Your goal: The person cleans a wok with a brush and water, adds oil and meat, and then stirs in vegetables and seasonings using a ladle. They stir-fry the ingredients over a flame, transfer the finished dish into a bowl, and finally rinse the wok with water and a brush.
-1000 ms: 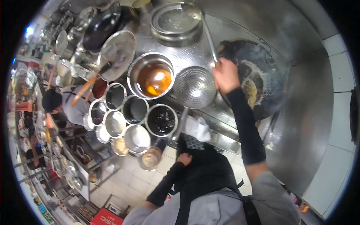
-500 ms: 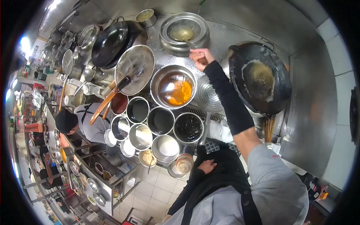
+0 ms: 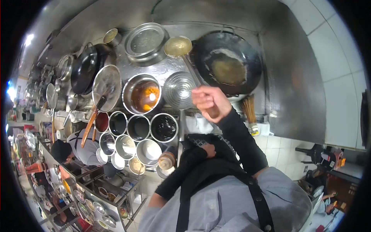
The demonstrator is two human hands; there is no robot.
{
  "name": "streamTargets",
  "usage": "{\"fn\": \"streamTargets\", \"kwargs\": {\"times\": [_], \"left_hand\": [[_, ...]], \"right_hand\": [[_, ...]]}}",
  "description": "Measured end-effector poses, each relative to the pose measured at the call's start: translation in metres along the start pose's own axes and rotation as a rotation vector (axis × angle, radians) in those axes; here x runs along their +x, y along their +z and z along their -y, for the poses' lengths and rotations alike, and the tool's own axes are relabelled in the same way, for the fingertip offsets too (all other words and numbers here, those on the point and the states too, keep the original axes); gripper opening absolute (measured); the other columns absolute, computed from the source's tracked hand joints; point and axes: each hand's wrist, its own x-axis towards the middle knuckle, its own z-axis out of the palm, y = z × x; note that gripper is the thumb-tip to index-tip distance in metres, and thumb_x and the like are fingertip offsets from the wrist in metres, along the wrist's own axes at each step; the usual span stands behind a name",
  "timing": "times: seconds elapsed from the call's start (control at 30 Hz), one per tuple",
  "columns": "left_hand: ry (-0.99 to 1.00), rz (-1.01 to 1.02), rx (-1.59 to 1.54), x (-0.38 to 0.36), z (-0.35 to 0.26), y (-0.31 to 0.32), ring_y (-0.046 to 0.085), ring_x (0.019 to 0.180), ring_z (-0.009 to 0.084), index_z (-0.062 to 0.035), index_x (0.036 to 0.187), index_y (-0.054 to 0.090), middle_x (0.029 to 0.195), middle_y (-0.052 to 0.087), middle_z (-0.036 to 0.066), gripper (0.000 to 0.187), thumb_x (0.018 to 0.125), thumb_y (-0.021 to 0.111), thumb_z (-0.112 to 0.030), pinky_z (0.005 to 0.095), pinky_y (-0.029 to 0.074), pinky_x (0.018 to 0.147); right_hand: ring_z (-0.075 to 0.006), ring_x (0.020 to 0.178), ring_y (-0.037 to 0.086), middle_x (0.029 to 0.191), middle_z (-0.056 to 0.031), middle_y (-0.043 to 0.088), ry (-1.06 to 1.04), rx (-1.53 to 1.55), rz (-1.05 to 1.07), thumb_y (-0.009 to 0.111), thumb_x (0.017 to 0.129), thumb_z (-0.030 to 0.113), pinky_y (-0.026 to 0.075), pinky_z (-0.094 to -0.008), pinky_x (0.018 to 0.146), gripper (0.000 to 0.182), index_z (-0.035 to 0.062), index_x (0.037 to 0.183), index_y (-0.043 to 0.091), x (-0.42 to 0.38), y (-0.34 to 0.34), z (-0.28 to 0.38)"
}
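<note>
My right hand (image 3: 210, 102) is closed round the handle of a ladle (image 3: 178, 46). The ladle's bowl holds pale yellowish liquid and hangs between a lidded-looking round metal pot (image 3: 145, 40) and the black wok (image 3: 228, 63). In the wok lies a yellowish liquid with pale froth round its edge. Below the ladle is a perforated strainer (image 3: 179, 91). My left hand (image 3: 208, 150) rests against the black apron at my waist, its fingers loosely extended and holding nothing that I can see.
A steel pot (image 3: 127, 94) of amber liquid with an orange mass stands left of the strainer. Several seasoning pots, one dark (image 3: 164, 127), line the near side. A bamboo brush (image 3: 249, 110) lies below the wok. A co-worker (image 3: 79, 149) is at the left.
My right hand has brought the ladle from over the round metal pot across toward the wok. The view has turned and shifted right. My left hand stays at my waist.
</note>
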Motion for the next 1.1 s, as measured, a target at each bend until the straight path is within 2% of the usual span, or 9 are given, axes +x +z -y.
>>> {"fn": "streamTargets", "kwargs": {"times": [0.3,0.37,0.43,0.5,0.57,0.7,0.83,0.97,1.1], "left_hand": [[0.263,-0.067,0.109,-0.037,-0.088,-0.08,0.067,0.086,0.0417,0.0012,0.089,0.071,0.087,0.07,0.023,0.038,0.096,0.055,-0.032,0.0501,0.053,0.08],[0.336,-0.131,0.041,-0.047,-0.09,-0.09,0.066,0.083,0.0423,0.0001,0.091,0.071,0.087,0.069,0.022,0.037,0.097,0.054,-0.031,0.0503,0.052,0.078],[0.393,-0.225,-0.043,-0.06,-0.091,-0.095,0.066,0.085,0.0421,-0.0006,0.094,0.071,0.089,0.07,0.02,0.033,0.098,0.054,-0.029,0.0499,0.052,0.077],[0.364,-0.242,-0.057,-0.07,-0.094,-0.1,0.066,0.086,0.0421,-0.0009,0.097,0.07,0.09,0.07,0.02,0.03,0.098,0.056,-0.027,0.049,0.052,0.076],[0.339,-0.258,-0.089,-0.081,-0.095,-0.106,0.065,0.087,0.0422,-0.0007,0.099,0.07,0.092,0.069,0.021,0.028,0.098,0.057,-0.026,0.0483,0.052,0.076],[0.279,-0.273,-0.162,-0.101,-0.094,-0.111,0.066,0.09,0.042,0.0011,0.102,0.069,0.095,0.069,0.024,0.027,0.097,0.058,-0.023,0.0467,0.052,0.079],[0.307,-0.424,-0.256,-0.12,-0.084,-0.107,0.066,0.089,0.0425,0.0026,0.097,0.068,0.091,0.069,0.024,0.029,0.096,0.058,-0.024,0.0501,0.052,0.078],[0.226,-0.443,-0.376,-0.158,-0.085,-0.123,0.065,0.095,0.0418,0.0036,0.108,0.066,0.102,0.068,0.025,0.029,0.098,0.057,-0.022,0.0457,0.053,0.081],[0.127,-0.577,-0.614,-0.168,-0.062,-0.112,0.068,0.098,0.0372,0.0035,0.121,0.062,0.108,0.069,0.022,0.029,0.097,0.058,-0.013,0.0402,0.054,0.085]], "right_hand": [[-0.0097,0.045,0.04,0.06,-0.0004,0.043,-0.395,-0.454,-0.619,0.063,0.089,0.005,0.031,-0.0251,0.04,0.021,0.0063,0.076,0.047,-0.169,-0.039,-0.026],[-0.0125,0.041,0.042,0.058,-0.0034,0.045,-0.413,-0.604,-0.681,0.062,0.089,0.005,0.034,-0.0276,0.039,0.017,0.0042,0.081,0.047,-0.199,-0.062,-0.026],[-0.0155,0.041,0.049,0.057,-0.0055,0.048,-0.431,-0.921,-0.917,0.06,0.089,0.004,0.039,-0.0335,0.036,0.018,-0.0027,0.1,0.047,-0.219,-0.064,-0.026],[-0.0287,0.047,0.059,0.058,-0.0139,0.055,-0.365,-1.232,-1.144,0.059,0.086,0.003,0.047,-0.0441,0.044,0.022,-0.0071,0.101,0.047,-0.223,-0.053,-0.023],[-0.0389,0.058,0.062,0.063,-0.0218,0.058,-0.562,-1.681,-1.183,0.058,0.083,0.002,0.049,-0.0503,0.054,0.021,-0.009,0.098,0.048,-0.214,-0.075,-0.022],[-0.0502,0.076,0.061,0.074,-0.0313,0.06,-0.681,-2.063,-0.946,0.057,0.079,0.001,0.048,-0.0563,0.07,0.017,-0.0101,0.09,0.051,-0.156,-0.081,0.004],[-0.0494,0.081,0.062,0.081,-0.0315,0.062,-0.89,-1.921,-0.573,0.057,0.08,0.006,0.048,-0.0562,0.074,0.016,-0.0085,0.085,0.055,-0.029,-0.065,0.033],[-0.0482,0.087,0.063,0.081,-0.0305,0.063,-0.822,-1.993,-0.567,0.06,0.076,0.008,0.049,-0.0548,0.077,0.019,-0.0073,0.086,0.058,0.134,-0.063,0.05],[-0.0379,0.073,0.071,0.076,-0.0294,0.067,-0.643,-1.985,-0.574,0.06,0.075,0.011,0.058,-0.0456,0.075,0.021,-0.0089,0.075,0.067,0.253,-0.035,0.068]]}}
